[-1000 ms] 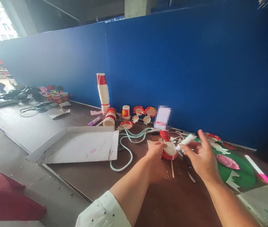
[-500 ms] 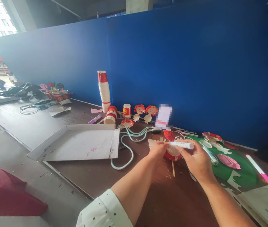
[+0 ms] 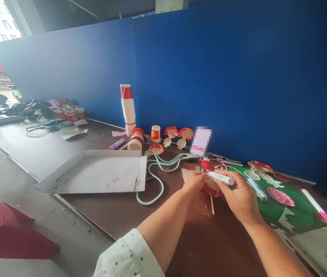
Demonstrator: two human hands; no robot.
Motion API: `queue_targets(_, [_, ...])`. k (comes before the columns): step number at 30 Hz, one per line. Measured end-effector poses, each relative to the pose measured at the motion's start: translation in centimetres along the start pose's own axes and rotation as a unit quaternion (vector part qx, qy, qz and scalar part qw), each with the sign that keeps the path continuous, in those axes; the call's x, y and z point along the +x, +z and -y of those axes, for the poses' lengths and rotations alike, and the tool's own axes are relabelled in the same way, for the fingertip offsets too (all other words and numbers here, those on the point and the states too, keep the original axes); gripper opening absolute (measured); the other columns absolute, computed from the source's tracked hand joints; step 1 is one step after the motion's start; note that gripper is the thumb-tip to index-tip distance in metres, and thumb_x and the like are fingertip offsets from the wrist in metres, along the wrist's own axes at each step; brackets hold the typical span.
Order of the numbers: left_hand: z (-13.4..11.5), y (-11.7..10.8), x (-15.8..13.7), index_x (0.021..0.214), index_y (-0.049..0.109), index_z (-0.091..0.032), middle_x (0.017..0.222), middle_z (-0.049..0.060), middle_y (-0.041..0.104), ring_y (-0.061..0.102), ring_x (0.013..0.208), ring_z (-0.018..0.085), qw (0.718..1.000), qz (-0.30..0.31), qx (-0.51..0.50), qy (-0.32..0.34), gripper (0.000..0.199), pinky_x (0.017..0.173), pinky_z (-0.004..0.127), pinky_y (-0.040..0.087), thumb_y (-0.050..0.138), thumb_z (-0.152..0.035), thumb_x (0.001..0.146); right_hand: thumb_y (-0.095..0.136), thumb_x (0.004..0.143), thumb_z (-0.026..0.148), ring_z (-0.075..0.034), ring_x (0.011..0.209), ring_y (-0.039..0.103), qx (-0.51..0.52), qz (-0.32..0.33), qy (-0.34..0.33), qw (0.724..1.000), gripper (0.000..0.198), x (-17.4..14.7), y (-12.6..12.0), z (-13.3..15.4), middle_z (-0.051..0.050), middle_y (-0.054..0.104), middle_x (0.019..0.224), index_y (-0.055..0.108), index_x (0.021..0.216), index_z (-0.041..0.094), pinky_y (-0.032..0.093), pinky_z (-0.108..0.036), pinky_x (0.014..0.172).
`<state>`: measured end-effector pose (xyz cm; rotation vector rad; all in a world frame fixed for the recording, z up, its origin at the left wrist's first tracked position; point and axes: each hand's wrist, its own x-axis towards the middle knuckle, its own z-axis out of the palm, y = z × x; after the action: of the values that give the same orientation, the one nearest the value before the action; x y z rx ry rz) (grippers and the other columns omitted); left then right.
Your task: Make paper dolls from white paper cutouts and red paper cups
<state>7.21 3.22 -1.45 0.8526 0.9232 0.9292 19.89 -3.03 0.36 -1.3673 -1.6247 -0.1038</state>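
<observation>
My right hand (image 3: pixel 239 194) is closed around a white marker pen (image 3: pixel 221 178), held nearly level with its narrow end pointing left. My left hand (image 3: pixel 195 181) pinches the edge of a pale paper cutout (image 3: pixel 211 182); its fingertips are close to the pen's left end. Below both hands lies a red patterned cup piece (image 3: pixel 211 191), partly hidden, and a thin wooden stick (image 3: pixel 212 206) juts out toward me. Just behind is a round red piece (image 3: pixel 208 165). Pale paper scraps (image 3: pixel 186 173) lie behind my left hand.
A white cardboard tray (image 3: pixel 100 173) and pale green cable (image 3: pixel 159 192) lie to the left. Behind are a tall cup stack (image 3: pixel 128 111) and two cup-paper figures (image 3: pixel 177 136) near the blue partition (image 3: pixel 223 77). A green sheet (image 3: pixel 290 207) with scraps is at right, a red stool (image 3: pixel 10 231) lower left.
The marker pen has tilted, its right end now lower. My right hand has shifted slightly; my left hand stays almost in place. The whole view has moved a little.
</observation>
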Motion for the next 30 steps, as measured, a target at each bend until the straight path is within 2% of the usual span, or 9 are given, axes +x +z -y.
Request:
queue_targets(6, [-0.06,0.16,0.09,0.055,0.052,-0.014,0.048,-0.002,0.045,0.040,0.043,0.008,0.998,0.015,-0.061,0.012,0.024,0.045,0.022,0.035,0.065,-0.020,0.075,0.064,0.088,0.036,-0.021,0.096,0.071,-0.037,-0.012,-0.056,0.998,0.023,-0.20,0.16,-0.06,-0.003,0.075,0.107,0.067,0.109,0.027,0.055,-0.032,0.086])
queue_targets(13, [0.11,0.21,0.32,0.056,0.051,-0.014,0.048,-0.003,0.045,0.041,0.044,0.007,0.996,0.003,-0.086,0.003,0.026,0.045,0.020,0.034,0.070,-0.022,0.072,0.060,0.091,0.033,-0.023,0.099,0.071,-0.065,-0.016,-0.103,0.992,0.024,-0.22,0.18,-0.04,-0.005,0.074,0.110,0.065,0.113,0.025,0.055,-0.036,0.089])
queue_targets(26, [-0.44,0.29,-0.15,0.057,0.054,-0.013,0.046,-0.003,0.044,0.040,0.042,0.006,0.997,-0.008,-0.080,-0.006,0.027,0.043,0.019,0.033,0.070,-0.023,0.075,0.063,0.089,0.035,-0.023,0.095,0.071,-0.074,-0.038,-0.070,0.994,0.024,-0.21,0.06,0.31,-0.005,0.075,0.108,0.066,0.110,0.025,0.055,-0.034,0.085])
queue_targets(30, [-0.09,0.12,0.07,0.060,0.057,-0.012,0.049,-0.001,0.049,0.044,0.044,0.007,0.998,-0.011,-0.059,-0.003,0.028,0.045,0.020,0.037,0.077,-0.029,0.070,0.062,0.089,0.034,-0.023,0.097,0.071,-0.064,-0.028,-0.090,0.994,0.023,-0.18,0.39,0.39,-0.005,0.075,0.107,0.066,0.111,0.025,0.055,-0.035,0.086])
